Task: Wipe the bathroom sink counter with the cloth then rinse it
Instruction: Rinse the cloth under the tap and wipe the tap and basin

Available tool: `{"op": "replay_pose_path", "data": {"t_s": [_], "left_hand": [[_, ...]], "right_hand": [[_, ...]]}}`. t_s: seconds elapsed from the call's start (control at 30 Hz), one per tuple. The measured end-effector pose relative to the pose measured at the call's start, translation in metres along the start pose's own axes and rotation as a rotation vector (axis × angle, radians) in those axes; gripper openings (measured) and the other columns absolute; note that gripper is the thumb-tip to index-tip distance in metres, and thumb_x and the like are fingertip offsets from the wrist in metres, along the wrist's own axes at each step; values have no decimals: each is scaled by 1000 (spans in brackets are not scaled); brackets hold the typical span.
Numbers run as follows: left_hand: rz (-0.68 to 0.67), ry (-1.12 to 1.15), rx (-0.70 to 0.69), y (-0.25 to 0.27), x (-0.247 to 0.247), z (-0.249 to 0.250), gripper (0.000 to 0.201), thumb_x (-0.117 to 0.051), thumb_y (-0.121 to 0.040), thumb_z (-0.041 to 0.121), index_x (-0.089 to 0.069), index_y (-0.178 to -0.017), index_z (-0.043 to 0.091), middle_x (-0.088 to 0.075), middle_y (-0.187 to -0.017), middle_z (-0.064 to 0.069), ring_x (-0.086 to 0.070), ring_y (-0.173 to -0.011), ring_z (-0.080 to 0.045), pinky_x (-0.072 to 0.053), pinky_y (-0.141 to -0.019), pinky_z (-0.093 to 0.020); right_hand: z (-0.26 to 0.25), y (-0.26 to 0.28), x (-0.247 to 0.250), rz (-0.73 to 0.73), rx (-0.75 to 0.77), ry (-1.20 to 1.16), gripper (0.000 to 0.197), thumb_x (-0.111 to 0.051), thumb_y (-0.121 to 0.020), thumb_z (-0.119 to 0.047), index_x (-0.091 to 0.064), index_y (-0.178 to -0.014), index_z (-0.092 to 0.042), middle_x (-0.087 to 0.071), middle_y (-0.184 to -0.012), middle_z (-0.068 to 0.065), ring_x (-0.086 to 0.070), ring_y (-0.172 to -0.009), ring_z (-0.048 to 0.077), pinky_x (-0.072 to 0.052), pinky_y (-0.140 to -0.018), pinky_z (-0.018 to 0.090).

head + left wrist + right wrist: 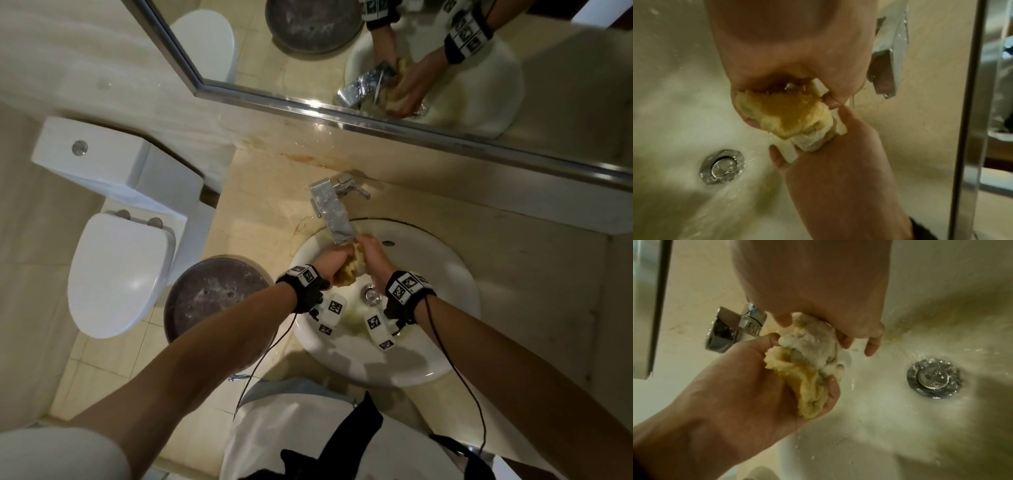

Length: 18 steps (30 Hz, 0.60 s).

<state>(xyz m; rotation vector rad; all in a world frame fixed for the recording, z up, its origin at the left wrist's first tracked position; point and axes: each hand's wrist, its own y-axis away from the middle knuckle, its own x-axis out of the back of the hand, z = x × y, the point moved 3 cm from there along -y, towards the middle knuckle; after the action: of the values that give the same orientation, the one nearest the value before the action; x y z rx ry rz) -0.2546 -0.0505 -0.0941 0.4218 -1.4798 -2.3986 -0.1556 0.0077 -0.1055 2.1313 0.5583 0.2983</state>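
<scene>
Cloth [348,266], yellow, wet, bunched between both hands under faucet [331,212].

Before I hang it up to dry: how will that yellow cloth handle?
Probably floppy: the cloth bunches into folds between the left hand and right hand. Likely heavy and drippy, being soaked under the faucet.

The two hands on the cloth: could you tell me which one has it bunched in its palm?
The left hand; the yellow cloth fills its palm, while the right hand grips from above.
</scene>
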Motion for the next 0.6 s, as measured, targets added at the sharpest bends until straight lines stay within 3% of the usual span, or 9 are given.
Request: {"op": "replay_pose_path", "data": {"t_s": [0.07, 0.13, 0.2, 0.3, 0.43, 0.53, 0.6], "left_hand": [[16, -90, -49, -10, 1, -3, 14, -64, -79, 24, -66, -90, 15, -69, -88, -13, -67, -82, -31, -56, -81, -48], [32, -185, -99, -18, 2, -8, 25, -73, -65, 24, -71, -88, 13, -74, -85, -11, -72, -82, -31, -59, -85, -50], [52, -260, -131, -16, -1, -8, 33, -79, -61, 24, -73, -91, 12, -76, -88, -9, -74, -85, -27, -60, -84, -47], [119, -240, -231, -14, -1, -5, 29, -85, -67, 20, -69, -92, 19, -75, -92, -6, -74, -85, -21, -60, -84, -39], [152, -228, -333, -10, 4, -3, 36, -89, -62, 33, -69, -91, 27, -75, -93, 2, -73, -87, -14, -59, -85, -38], [95, -231, -332, -5, 7, -4, 31, -87, -69, 34, -70, -94, 28, -76, -97, 2, -73, -91, -15, -58, -88, -36], [61, -206, -261, -1, 9, -6, 32, -83, -74, 40, -71, -100, 26, -76, -99, 2, -72, -93, -16, -57, -91, -38]], "right_hand": [[9, 3, 6, -72, -164, 6, 49, -42, -93, -62, -58, -124, -28, -66, -122, 6, -61, -111, 27, -52, -92, 49], [21, 4, 11, -178, -316, -66, 56, -45, -91, -67, -63, -124, -26, -68, -120, 9, -62, -113, 30, -54, -92, 52], [29, 3, 13, -232, -398, -134, 64, -45, -91, -72, -66, -124, -22, -69, -122, 13, -65, -114, 33, -57, -90, 52], [33, -3, 10, -239, -396, -141, 69, -47, -87, -74, -68, -124, -19, -71, -122, 14, -69, -111, 32, -59, -84, 49], [32, -14, 11, -162, -344, -119, 77, -62, -67, -78, -71, -122, -25, -67, -130, 11, -65, -116, 34, -55, -92, 57], [20, -9, 5, -205, -338, -97, 86, -58, -65, -89, -70, -124, -28, -67, -126, 8, -63, -116, 33, -57, -88, 56], [16, -8, 1, -232, -357, -56, 95, -54, -62, -94, -65, -129, -28, -64, -128, 8, -60, -118, 34, -54, -90, 56]]}}
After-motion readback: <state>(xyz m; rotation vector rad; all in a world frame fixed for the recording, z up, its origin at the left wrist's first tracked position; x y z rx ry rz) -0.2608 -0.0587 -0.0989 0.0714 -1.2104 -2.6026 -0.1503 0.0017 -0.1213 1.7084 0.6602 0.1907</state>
